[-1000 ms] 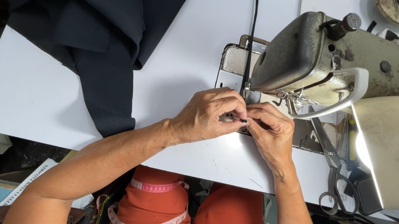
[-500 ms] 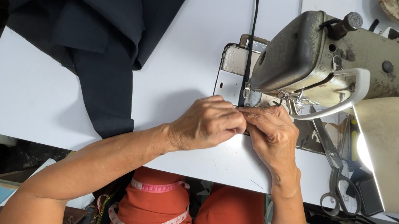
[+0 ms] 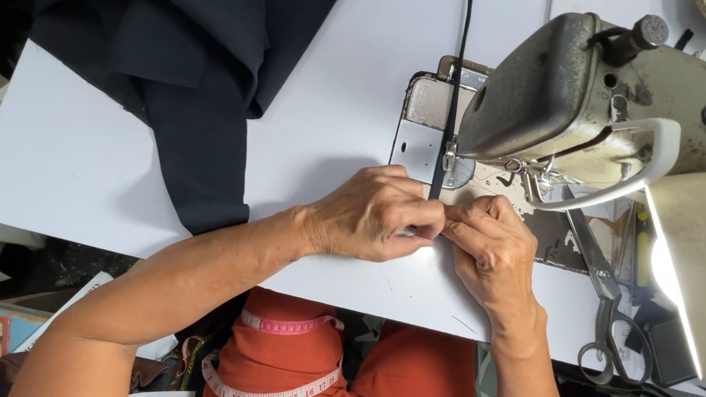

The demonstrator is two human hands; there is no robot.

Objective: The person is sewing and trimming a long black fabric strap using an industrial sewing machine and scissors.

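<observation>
My left hand and right hand pinched the narrow black strap together, fingertips meeting near the sewing machine on the white tabletop.

No real pkgs, signs or screens in view. Only printed items: pink measuring tape w/ markings, draped over the orange lap, below left hand and nearer the person. Flat white card or paper sheet w/ blurred print, low and to the outer side of the left forearm, too unclear to tell more.
</observation>
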